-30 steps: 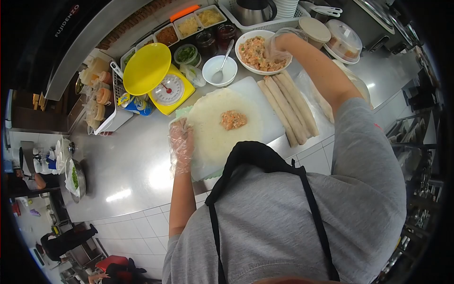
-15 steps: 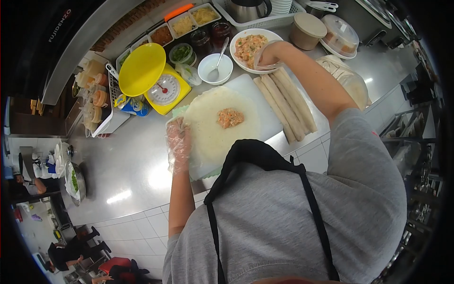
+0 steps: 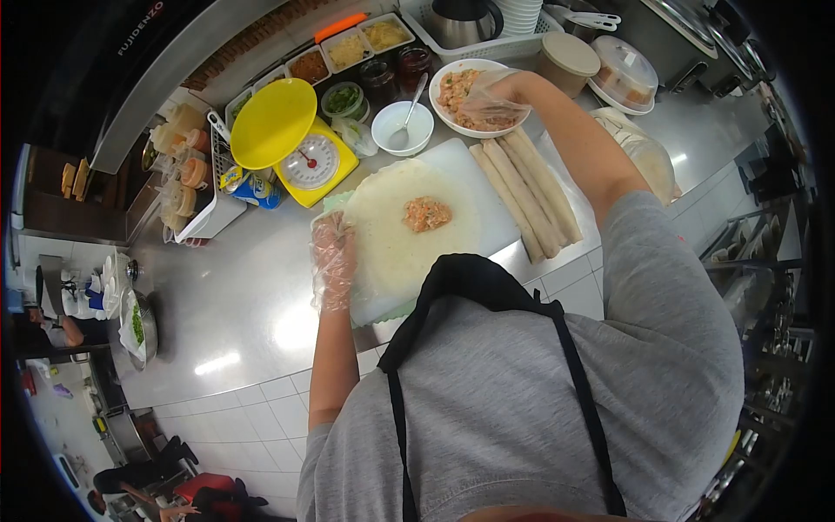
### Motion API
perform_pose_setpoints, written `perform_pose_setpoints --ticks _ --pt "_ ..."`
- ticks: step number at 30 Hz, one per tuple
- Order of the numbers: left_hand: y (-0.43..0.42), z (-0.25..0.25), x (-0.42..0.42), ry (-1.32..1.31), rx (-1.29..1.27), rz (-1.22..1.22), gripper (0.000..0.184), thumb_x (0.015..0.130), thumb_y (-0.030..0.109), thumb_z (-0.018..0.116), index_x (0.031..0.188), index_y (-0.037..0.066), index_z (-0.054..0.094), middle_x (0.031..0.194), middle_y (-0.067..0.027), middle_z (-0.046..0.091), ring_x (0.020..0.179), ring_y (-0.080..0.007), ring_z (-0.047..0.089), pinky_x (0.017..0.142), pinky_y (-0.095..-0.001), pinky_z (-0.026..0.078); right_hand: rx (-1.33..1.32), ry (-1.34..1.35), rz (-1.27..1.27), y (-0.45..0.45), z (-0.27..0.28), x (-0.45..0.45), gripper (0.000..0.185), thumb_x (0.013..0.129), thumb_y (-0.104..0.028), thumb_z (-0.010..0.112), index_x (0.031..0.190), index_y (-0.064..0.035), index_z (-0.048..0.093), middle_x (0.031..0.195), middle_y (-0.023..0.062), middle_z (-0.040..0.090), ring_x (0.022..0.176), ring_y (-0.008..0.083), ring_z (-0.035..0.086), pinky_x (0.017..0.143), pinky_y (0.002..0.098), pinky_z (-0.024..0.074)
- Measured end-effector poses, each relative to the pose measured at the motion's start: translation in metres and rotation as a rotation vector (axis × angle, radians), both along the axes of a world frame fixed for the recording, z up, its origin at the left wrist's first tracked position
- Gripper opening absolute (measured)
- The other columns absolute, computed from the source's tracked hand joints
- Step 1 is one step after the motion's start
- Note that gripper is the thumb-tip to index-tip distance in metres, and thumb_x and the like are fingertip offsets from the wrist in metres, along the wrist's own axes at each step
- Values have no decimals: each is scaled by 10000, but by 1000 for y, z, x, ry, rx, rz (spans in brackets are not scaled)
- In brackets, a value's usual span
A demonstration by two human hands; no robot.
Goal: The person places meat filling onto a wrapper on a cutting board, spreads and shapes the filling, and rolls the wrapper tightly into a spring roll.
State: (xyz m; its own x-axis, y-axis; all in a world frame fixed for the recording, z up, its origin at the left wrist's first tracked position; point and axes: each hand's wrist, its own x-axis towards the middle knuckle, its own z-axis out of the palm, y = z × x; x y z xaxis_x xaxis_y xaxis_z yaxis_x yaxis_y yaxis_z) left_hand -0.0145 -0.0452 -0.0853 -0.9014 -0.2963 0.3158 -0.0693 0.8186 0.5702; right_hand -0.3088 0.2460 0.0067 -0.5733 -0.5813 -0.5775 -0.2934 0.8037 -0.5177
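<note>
A round pale wrapper (image 3: pixel 391 252) lies flat on the white cutting board (image 3: pixel 491 209), with a small mound of orange filling (image 3: pixel 426 214) on it. My left hand (image 3: pixel 333 257), in a clear plastic glove, rests at the board's left edge beside the wrapper; its fingers are blurred by the plastic. My right hand (image 3: pixel 503 94), gloved too, reaches into the white bowl of filling mix (image 3: pixel 459 87), its fingertips hidden. Several long pale rolls (image 3: pixel 531 196) lie right of the board. A white bowl with a spoon (image 3: pixel 402 128) stands behind the board.
The yellow scale (image 3: pixel 313 163) stands behind my left hand, next to a basket of bottles (image 3: pixel 213 217). Trays of toppings (image 3: pixel 346 50) and jars (image 3: pixel 377 78) line the back. Lidded containers (image 3: pixel 570 61) stand at the back right. Other people (image 3: pixel 143 478) are at the far lower left.
My right hand has shifted within the bowl of filling, first rightward and down, then back left over the mix. My left hand has stayed by the board. The camera view has swayed slightly.
</note>
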Motion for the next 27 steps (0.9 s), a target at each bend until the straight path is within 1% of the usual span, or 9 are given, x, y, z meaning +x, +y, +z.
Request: perform_pose_setpoints --ticks 3,5,10,17,19,21,23,24,27 --pt "1 0 -2 -19 -6 12 307 825 157 578 1100 22 589 1079 -192 572 1020 -348 550 880 -412 435 -86 60 -144 1 -7 -1 594 787 -469 686 1255 -127 558 1172 56 598 1021 139 533 876 330 428" --pt "0 -1 -1 -10 -6 10 306 828 166 577 1098 23 590 1079 -192 572 1018 -347 552 879 -412 437 -102 70 -152 -2 -8 -4 589 778 -460 698 1244 -126 563 1173 57 598 1026 138 532 878 329 427" --pt "0 -1 -1 -11 35 4 299 835 174 576 1096 28 590 1076 -194 573 1015 -346 556 874 -412 440 -72 -37 -79 -8 -6 -10 578 754 -435 726 1217 -123 576 1177 59 597 1039 136 531 884 325 425" --pt "-5 -8 -2 8 19 -2 307 830 172 581 1104 34 585 1087 -194 575 1030 -353 551 875 -417 440 59 -316 62 -7 4 -9 564 721 -400 767 1179 -119 594 1183 63 595 1057 134 529 892 319 423" --pt "-4 -8 -3 0 31 5 306 826 167 582 1101 34 586 1089 -194 575 1030 -355 550 876 -419 440 109 -285 110 -8 9 1 561 712 -390 778 1169 -118 600 1184 64 595 1062 133 528 894 318 422" --pt "-5 -8 -5 1 46 11 279 771 118 589 1026 5 601 1001 -183 610 977 -336 557 867 -415 429 179 -57 149 -14 28 22 532 701 -352 792 1142 -117 609 1186 67 595 1062 133 530 893 319 421" --pt "-2 -7 -3 31 32 8 275 775 117 588 1028 8 601 997 -181 611 976 -336 558 867 -413 430 169 -332 -25 -15 16 14 537 691 -282 793 1162 -119 594 1235 72 565 1098 148 517 902 320 419" --pt "-1 -6 -2 61 17 5 272 779 115 587 1029 11 601 994 -180 611 976 -336 558 866 -411 430 170 -330 -25 -13 11 12 537 691 -282 793 1162 -119 594 1235 72 565 1098 148 517 902 320 419" --pt "0 -5 -2 62 -2 11 272 779 112 587 1032 14 600 1004 -179 607 980 -337 555 869 -411 429 184 -300 -112 -10 4 11 638 656 -250 805 1223 -107 548 1304 81 514 1154 174 490 938 322 407"
